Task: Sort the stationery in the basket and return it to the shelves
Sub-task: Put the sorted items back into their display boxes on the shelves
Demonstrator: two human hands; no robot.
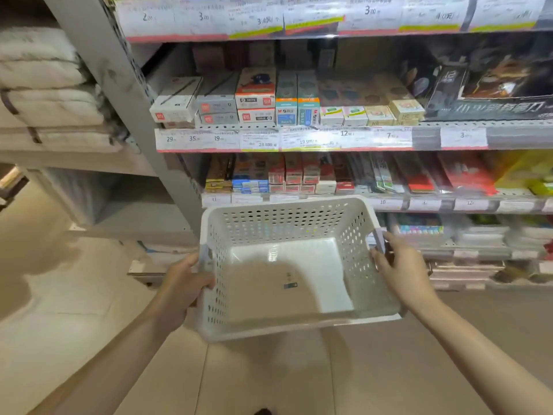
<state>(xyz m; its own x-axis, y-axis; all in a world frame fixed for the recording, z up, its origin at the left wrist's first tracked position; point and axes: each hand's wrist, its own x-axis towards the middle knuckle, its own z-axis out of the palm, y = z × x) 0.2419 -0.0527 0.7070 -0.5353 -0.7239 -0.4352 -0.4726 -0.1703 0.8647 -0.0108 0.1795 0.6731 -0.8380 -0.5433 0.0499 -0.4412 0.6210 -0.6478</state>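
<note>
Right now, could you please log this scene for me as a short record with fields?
setting: shop aisle, stocked shelves ahead
basket: white, perforated, held off the floor, tilted
basket contents: no stationery visible; only a small label on its bottom
left hand: grips the left handle
right hand: grips the right handle
task state: basket looks emptied

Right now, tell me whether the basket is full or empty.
Empty. The white basket shows a bare floor with only a small label stuck on it; no stationery lies inside. The left hand and right hand grip its side handles.
</note>
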